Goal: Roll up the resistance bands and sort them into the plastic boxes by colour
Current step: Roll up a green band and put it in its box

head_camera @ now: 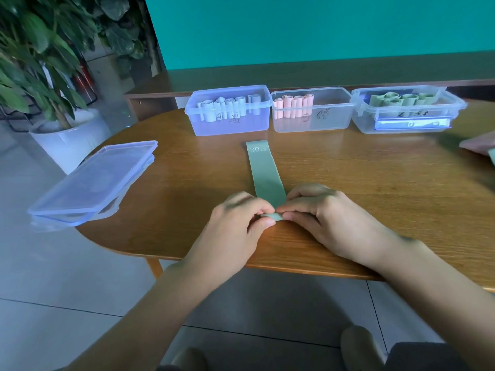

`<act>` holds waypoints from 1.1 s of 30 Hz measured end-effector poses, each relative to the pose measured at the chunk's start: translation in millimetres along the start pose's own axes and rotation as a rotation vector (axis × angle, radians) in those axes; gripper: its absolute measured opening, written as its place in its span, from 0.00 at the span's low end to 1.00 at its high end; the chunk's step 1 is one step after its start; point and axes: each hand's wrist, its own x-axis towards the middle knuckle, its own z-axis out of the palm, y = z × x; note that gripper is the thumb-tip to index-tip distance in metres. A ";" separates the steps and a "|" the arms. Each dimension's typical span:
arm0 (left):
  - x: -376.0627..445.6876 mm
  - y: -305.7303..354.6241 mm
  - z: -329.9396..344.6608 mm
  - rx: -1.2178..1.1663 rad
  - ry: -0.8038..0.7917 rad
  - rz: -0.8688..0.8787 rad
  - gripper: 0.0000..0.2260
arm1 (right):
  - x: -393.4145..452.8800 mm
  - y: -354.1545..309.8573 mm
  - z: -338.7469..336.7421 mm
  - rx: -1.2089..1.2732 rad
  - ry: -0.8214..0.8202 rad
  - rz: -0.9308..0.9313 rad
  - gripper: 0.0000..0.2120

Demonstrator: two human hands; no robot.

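A green resistance band (263, 170) marked 30 LB lies flat on the wooden table (375, 188), pointing away from me. Its near end is curled into a small roll. My left hand (238, 223) pinches that roll from the left, and my right hand (324, 212) pinches it from the right. Three clear plastic boxes stand at the table's far edge: the left box (229, 127) holds pale blue-grey rolls, the middle box (332, 121) holds pink rolls, and the right box (407, 121) holds green rolls.
Stacked clear lids (93, 180) lie on the table's left end, overhanging it. More loose bands (479, 145) show at the right frame edge. A potted plant (64, 135) stands on the floor to the left. A low wooden bench runs along the teal wall.
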 end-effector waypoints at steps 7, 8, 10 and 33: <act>8.5 -4.7 0.3 0.028 0.006 0.010 0.10 | -2.8 -1.7 6.3 -0.032 0.144 0.023 0.07; 9.3 -5.0 0.5 0.028 0.009 0.010 0.10 | -2.2 -1.6 5.9 -0.021 0.140 0.024 0.06; 10.8 -5.0 0.5 0.017 0.041 0.004 0.09 | -0.4 -0.7 5.7 -0.004 0.114 0.032 0.07; 23.1 -12.6 2.7 0.037 0.111 0.013 0.09 | 16.7 7.8 12.0 -0.055 0.092 0.106 0.13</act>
